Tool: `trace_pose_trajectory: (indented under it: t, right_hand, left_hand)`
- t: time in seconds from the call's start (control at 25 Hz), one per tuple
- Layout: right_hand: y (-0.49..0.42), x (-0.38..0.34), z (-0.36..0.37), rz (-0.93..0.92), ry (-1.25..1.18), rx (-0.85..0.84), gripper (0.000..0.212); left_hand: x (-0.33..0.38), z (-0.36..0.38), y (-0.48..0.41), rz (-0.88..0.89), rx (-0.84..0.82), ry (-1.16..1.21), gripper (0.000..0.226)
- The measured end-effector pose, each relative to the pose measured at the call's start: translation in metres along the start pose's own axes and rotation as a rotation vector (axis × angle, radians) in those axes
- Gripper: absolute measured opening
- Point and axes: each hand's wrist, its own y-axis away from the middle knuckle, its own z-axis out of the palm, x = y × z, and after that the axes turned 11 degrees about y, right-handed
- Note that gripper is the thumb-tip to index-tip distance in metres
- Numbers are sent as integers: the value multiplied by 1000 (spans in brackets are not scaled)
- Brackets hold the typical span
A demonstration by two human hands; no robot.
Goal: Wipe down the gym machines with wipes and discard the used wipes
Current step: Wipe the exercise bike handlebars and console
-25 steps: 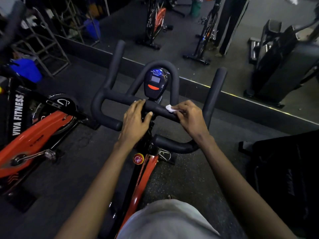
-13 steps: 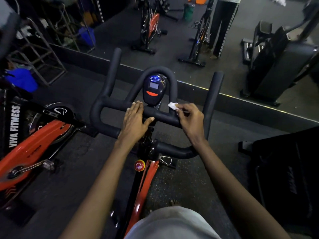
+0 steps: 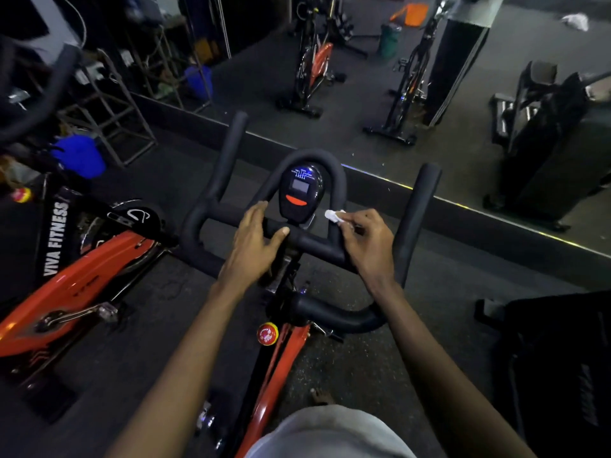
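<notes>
2 hands on handlebar (image 3: 307, 241); right hand (image 3: 367, 241) pinches wipe (image 3: 334, 215)

Bare left forearm (image 3: 190, 352), bare right forearm (image 3: 420, 352), pale grey garment (image 3: 330, 434) low in view, bare toes (image 3: 321, 397)

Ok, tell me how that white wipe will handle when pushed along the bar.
The wipe looks crumpled in the right hand, so probably limp and very light. Only pinched, it will likely bunch rather than slide flat on the matte handlebar.
</notes>
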Motion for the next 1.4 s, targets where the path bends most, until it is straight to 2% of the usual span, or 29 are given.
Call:
trace_pose_trajectory:
  t: [0.08, 0.2, 0.32, 0.48, 0.6, 0.76, 1.0, 1.2, 1.4]
  right_hand:
    - [-28, -3, 1, -15, 2, 38, 15]
    - [-68, -8, 3, -37, 0, 75, 14]
    - [-60, -1, 2, -56, -33, 57, 15]
    - [-31, 6, -3, -118, 2, 19, 16]
    - [-64, 0, 0, -165, 6, 35, 14]
    - [-103, -11, 5, -150, -12, 3, 15]
    - [-70, 8, -2, -129, -51, 3, 15]
    - [-128, -12, 6, -160, -50, -39, 14]
    - [-121, 1, -2, -148, -54, -87, 16]
  left_hand:
    - [0, -1, -7, -11, 27, -27, 78]
    - [-7, 0, -11, -35, -32, -65, 84]
    - [-15, 0, -10, -20, -46, -79, 88]
    - [-17, 1, -11, -19, -11, -39, 82]
    - [-19, -2, -15, -19, -4, -4, 82]
    - [-22, 0, -14, -20, -3, 15, 83]
    - [-21, -4, -16, -42, 29, -2, 83]
    - [-28, -17, -23, -88, 70, -252, 77]
    - [-29, -17, -26, -158, 112, -265, 57]
